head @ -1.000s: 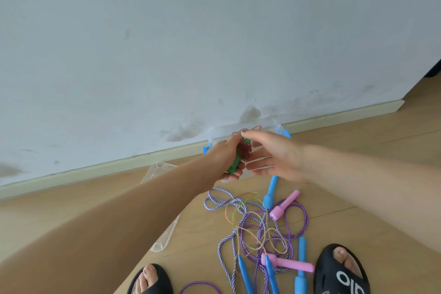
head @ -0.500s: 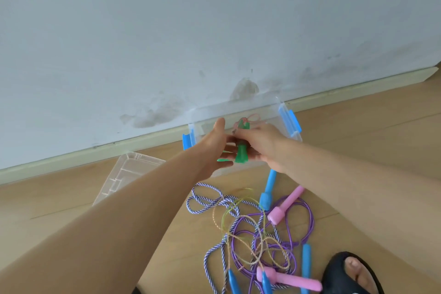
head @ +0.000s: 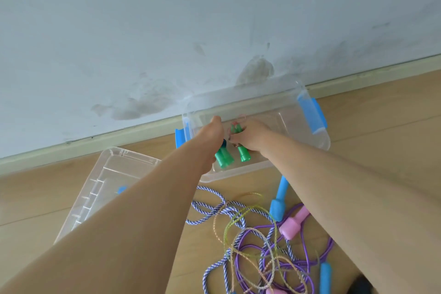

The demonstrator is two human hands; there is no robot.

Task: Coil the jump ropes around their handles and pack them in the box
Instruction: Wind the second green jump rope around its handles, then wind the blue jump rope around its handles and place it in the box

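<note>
Both hands inside the clear box [head: 317, 143], which sits on the wood floor [head: 381, 131] against the baseboard. Right hand [head: 250, 136] grip clamped around a green-handled jump rope [head: 243, 154]: fingers curled over the handles, flared green ends sticking out below the grip toward the camera, thin rope wrapped around the shafts above it. Left hand [head: 210, 137] is just left of that grip, seen from the back; a second pair of green handles [head: 224, 159] pokes out under it, but fingers are hidden, so can't tell whether it's gripping them or just resting over them. Box has blue latches, one on each end. Clear lid [head: 114, 174] lies flat on the floor down-left of the grips, partly under the left forearm. Below the grips, outside the box: tangled pile of loose ropes [head: 257, 241], blue-white braided, purple, thin yellow-orange, with blue handles [head: 279, 200] and pink handles [head: 294, 223] mixed in, all uncoiled.
</note>
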